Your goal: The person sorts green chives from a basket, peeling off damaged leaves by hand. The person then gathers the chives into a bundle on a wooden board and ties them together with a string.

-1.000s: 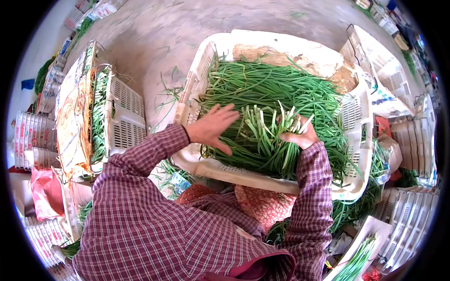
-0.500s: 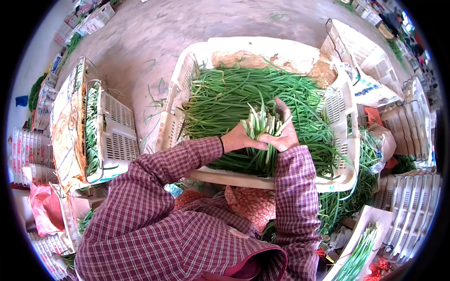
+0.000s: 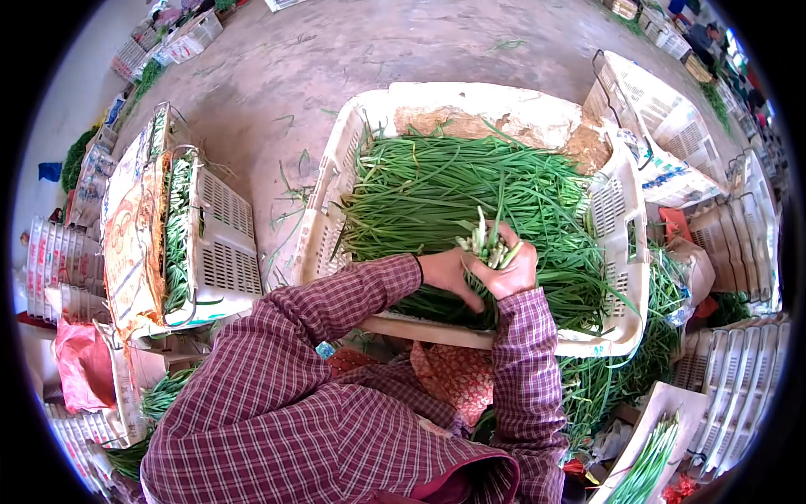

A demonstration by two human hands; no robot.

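Chive bunch (image 3: 486, 247), pale ends (image 3: 482, 228) up.
Right hand (image 3: 515, 270), fingers curled round it; left hand's (image 3: 446, 274) grip I can't tell. Squeeze gently.

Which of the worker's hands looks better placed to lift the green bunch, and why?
Probably the right hand: it closes around the bunch near the pale ends, whereas the left hand sits beside it, thumb spread.
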